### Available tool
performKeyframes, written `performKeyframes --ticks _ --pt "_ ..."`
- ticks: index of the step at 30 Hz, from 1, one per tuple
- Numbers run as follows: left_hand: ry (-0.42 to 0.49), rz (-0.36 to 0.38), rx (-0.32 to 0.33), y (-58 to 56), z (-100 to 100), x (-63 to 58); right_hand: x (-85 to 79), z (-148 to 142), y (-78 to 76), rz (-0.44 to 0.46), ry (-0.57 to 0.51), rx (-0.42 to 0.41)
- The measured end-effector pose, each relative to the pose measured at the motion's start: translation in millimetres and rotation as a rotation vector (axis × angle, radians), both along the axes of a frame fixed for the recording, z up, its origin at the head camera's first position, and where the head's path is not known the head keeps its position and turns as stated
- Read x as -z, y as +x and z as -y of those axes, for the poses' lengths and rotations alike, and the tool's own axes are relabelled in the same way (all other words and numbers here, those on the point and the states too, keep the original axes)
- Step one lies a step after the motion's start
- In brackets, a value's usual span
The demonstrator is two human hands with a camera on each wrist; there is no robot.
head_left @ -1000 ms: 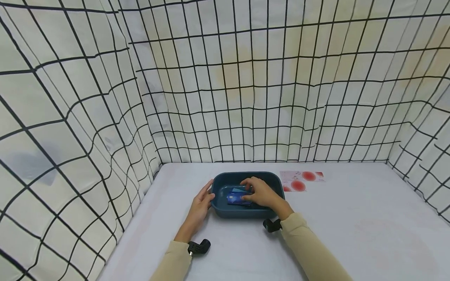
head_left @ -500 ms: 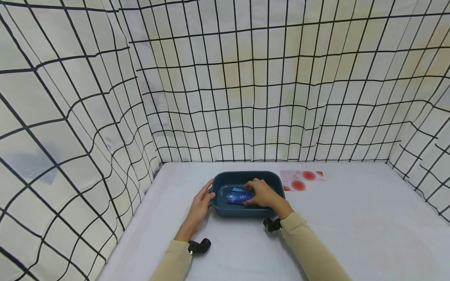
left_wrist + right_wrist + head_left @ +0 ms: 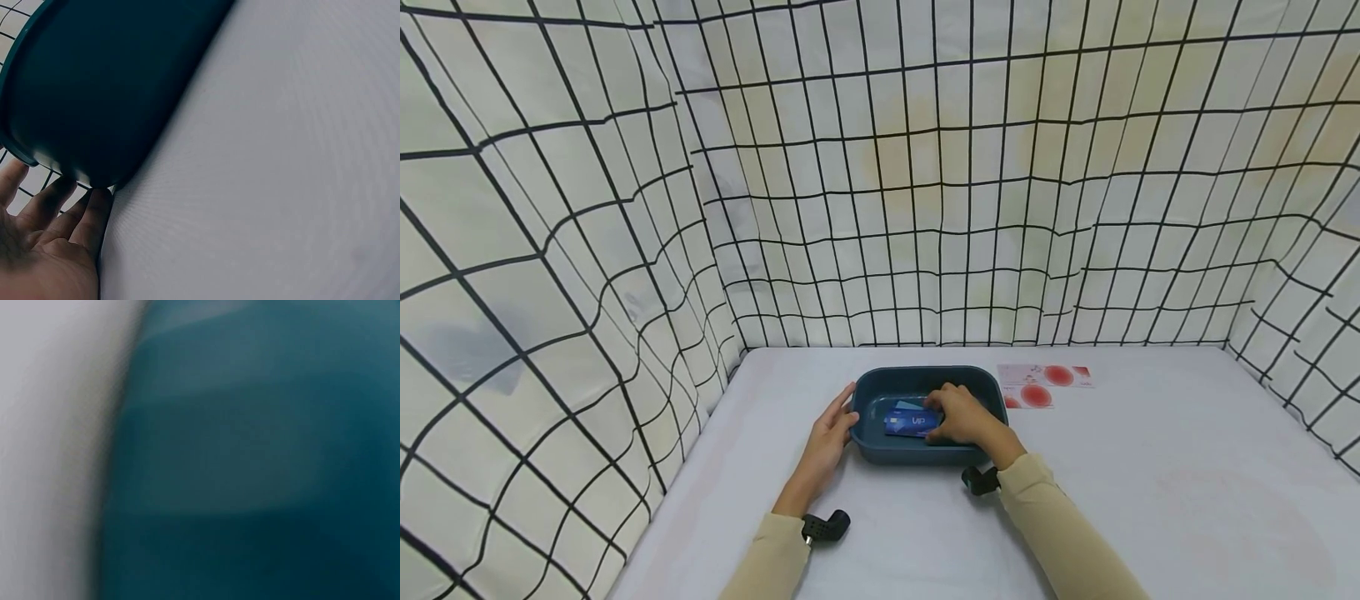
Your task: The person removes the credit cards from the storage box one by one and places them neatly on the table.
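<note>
A dark teal plastic bin (image 3: 925,457) stands on the white table. On its floor lies a blue card (image 3: 908,422) with pale lettering, overlapping a lighter blue card (image 3: 906,406) behind it. My right hand (image 3: 964,417) reaches into the bin, with thumb and fingers curled around the right end of the blue card. The right wrist view shows only the blurred teal bin wall (image 3: 219,450), no hand. My left hand (image 3: 827,437) rests against the bin's left end, thumb near the rim. In the left wrist view its extended fingers (image 3: 90,219) touch the outer wall.
Red-and-white printed cards (image 3: 1037,396) lie flat on the table, right of the bin. A black grid net (image 3: 970,225) over white cloth stands behind and on both sides. The white tabletop (image 3: 1150,467) extends to the right. Each wrist carries a small black camera (image 3: 826,527).
My right hand has shifted slightly right within the bin, uncovering more of the blue card and its lettering. The left hand and the bin have stayed put.
</note>
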State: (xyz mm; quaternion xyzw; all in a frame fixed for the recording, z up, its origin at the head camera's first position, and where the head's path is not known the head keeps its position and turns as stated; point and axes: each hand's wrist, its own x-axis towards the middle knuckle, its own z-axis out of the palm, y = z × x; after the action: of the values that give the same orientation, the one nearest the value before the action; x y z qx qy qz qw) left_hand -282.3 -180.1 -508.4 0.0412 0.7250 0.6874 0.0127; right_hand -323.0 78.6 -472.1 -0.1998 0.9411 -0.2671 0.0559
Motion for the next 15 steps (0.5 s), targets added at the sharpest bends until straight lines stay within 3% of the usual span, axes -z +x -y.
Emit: performKeyframes --ticks 15 --pt "0.01 -0.007 0.0 0.2 0.0 -0.2 0.9 -0.3 -0.5 -0.058 -0.003 -0.017"
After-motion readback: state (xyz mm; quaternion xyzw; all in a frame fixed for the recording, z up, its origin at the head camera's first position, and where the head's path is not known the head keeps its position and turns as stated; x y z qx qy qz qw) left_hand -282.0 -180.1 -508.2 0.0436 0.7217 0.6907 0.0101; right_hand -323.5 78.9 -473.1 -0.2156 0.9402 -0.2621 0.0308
